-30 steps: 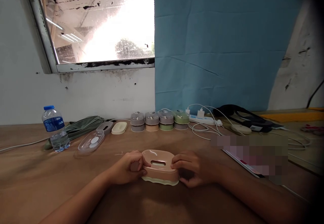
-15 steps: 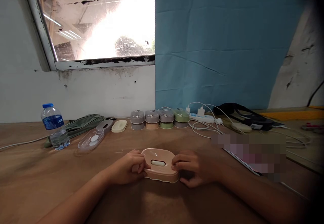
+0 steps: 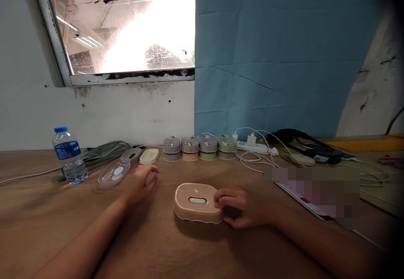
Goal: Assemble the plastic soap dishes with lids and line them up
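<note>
Across the foreground runs a brown bench (image 3: pixel 202 253), and a little way in on it, near the middle, sits a peach-coloured oval plastic case (image 3: pixel 197 213) with a wavy lower edge and a slot in its top. A pale, rounded bar (image 3: pixel 198 201) shows through the slot. The right hand (image 3: pixel 239 207) grips the case by its right end, fingertips on the top edge and thumb low against the side. The left hand (image 3: pixel 142 184) is away from the case, to its left — empty, slightly blurred, its fingers loosely bent.

Just beyond the left hand lies a clear plastic oval shell (image 3: pixel 107 174) with a white round disc (image 3: pixel 118 171) in it, touching a grey oval piece with a slot (image 3: pixel 131 155); a cream oval piece (image 3: pixel 149 156) lies just beside that. Farther left, a clear bottle with a blue cap and label (image 3: pixel 67 155) stands before a dark green cloth (image 3: pixel 105 152). To the right of the right hand is a flat device, its surface largely pixelated (image 3: pixel 307 201).

At the back stands a row of four small stacked containers in grey, peach and green (image 3: pixel 190 145) — then a white power strip (image 3: pixel 252 147) with white cables (image 3: pixel 248 161), and a black strapped object (image 3: pixel 322 152). Behind rise a white wall (image 3: pixel 132 112), a bright window (image 3: pixel 126 26) and a blue sheet (image 3: pixel 268 51).
</note>
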Tool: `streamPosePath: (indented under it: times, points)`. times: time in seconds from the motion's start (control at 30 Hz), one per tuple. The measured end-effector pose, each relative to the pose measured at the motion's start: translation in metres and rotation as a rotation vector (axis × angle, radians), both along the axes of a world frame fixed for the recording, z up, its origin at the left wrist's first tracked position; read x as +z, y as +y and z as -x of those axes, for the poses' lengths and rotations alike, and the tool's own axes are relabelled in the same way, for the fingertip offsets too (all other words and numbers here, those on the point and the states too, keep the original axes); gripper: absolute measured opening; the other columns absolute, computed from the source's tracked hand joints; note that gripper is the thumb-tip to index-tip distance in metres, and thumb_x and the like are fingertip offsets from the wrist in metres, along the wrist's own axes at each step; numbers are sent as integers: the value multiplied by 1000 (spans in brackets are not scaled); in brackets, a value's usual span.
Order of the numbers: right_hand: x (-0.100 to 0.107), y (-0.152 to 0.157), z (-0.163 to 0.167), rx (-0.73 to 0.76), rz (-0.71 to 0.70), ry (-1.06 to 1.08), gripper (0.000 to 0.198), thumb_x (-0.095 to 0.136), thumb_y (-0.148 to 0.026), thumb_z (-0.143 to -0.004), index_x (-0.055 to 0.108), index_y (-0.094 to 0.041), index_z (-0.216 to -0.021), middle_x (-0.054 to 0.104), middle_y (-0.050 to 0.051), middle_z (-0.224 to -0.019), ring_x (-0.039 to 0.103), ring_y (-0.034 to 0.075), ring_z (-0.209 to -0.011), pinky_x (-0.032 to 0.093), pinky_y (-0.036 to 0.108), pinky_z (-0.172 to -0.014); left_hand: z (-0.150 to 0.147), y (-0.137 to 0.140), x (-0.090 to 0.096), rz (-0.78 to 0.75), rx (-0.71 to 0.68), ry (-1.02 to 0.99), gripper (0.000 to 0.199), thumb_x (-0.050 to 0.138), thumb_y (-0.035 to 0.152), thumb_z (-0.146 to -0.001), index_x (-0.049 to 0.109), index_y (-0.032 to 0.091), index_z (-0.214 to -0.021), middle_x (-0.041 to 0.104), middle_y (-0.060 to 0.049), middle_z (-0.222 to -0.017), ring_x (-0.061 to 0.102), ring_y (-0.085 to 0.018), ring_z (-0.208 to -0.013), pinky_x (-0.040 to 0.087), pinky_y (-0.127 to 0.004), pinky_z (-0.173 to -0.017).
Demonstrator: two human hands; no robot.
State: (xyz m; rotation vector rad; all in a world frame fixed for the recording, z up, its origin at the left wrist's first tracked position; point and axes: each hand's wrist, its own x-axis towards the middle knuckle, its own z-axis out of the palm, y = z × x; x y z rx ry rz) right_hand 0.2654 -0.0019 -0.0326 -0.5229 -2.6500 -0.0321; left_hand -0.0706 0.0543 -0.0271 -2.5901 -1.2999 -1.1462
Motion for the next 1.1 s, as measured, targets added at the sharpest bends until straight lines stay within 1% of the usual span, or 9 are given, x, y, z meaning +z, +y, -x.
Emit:
streamPosePath:
  times: [0.07, 0.1, 0.2, 0.3, 0.37, 0.5, 0.8, 0.97, 1.1]
  points:
    - [0, 0, 0, -8, 15, -5, 24, 56, -15, -69, 53, -17, -93, 59, 7, -100, 56, 15, -85, 45, 25, -75, 24, 20, -3, -78, 253, 28, 18, 42, 16, -76, 53, 17, -91, 62, -9, -90, 56, -24, -89, 40, -37, -83]
    - [0, 0, 0, -9, 21, -7, 24, 56, -15, -69, 53, -17, -93, 58, 7, -100, 56, 15, -85, 45, 25, -75, 36, 29, -5, -74, 355, 54, 21, 41, 13, -74, 52, 17, -92, 62, -10, -91, 57, -25, -89, 40, -37, -82]
    - [1, -1, 0, -5, 32, -10, 24, 55, -15, -70, 53, -17, -94, 58, 8, -101, 56, 15, -86, 46, 25, -75, 66, 44, -9, 46, 572, 108, 29, 40, 9, -70, 50, 15, -97, 63, -12, -96, 59, -24, -92, 42, -33, -80]
    - [0, -1, 0, -3, 40, -7, 24, 55, -14, -69, 53, -17, -94, 58, 8, -100, 56, 15, -85, 46, 26, -75, 80, 46, -9, 230, 680, 113, 32, 43, 13, -69, 48, 15, -101, 65, -11, -90, 62, -24, -84, 43, -30, -72]
    - [1, -1, 0, 1, 43, -3, 25, 55, -14, -69, 52, -17, -94, 58, 8, -100, 56, 15, -86, 46, 25, -75, 82, 44, -8, 294, 675, 101, 31, 45, 15, -68, 48, 17, -99, 66, -8, -82, 63, -23, -77, 43, -27, -67]
    - [2, -2, 0, -13, 49, -10, 24, 55, -14, -70, 52, -17, -93, 58, 8, -100, 56, 15, -85, 46, 25, -74, 82, 43, -7, 275, 671, 27, 24, 48, 18, -65, 46, 21, -88, 64, -2, -73, 62, -20, -72, 40, -24, -62]
    - [2, -1, -1, -14, 58, -3, 23, 55, -14, -70, 51, -18, -93, 57, 8, -100, 56, 15, -87, 45, 24, -76, 88, 51, -16, 258, 675, -176, 25, 54, 24, -59, 38, 23, -78, 61, 0, -71, 60, -18, -68, 41, -23, -60]
    - [0, 1, -2, -20, 61, -6, 25, 55, -14, -69, 51, -18, -94, 57, 8, -100, 56, 15, -87, 46, 25, -76, 88, 50, -17, 226, 653, -207, 27, 55, 24, -58, 34, 24, -76, 60, 1, -69, 60, -18, -67, 41, -24, -60]
    - [0, 1, -1, -21, 55, -10, 24, 55, -15, -70, 51, -18, -93, 57, 8, -99, 56, 15, -87, 46, 25, -76, 87, 50, -17, 215, 666, -208, 27, 54, 22, -57, 34, 24, -75, 60, 2, -69, 59, -18, -65, 40, -24, -58]
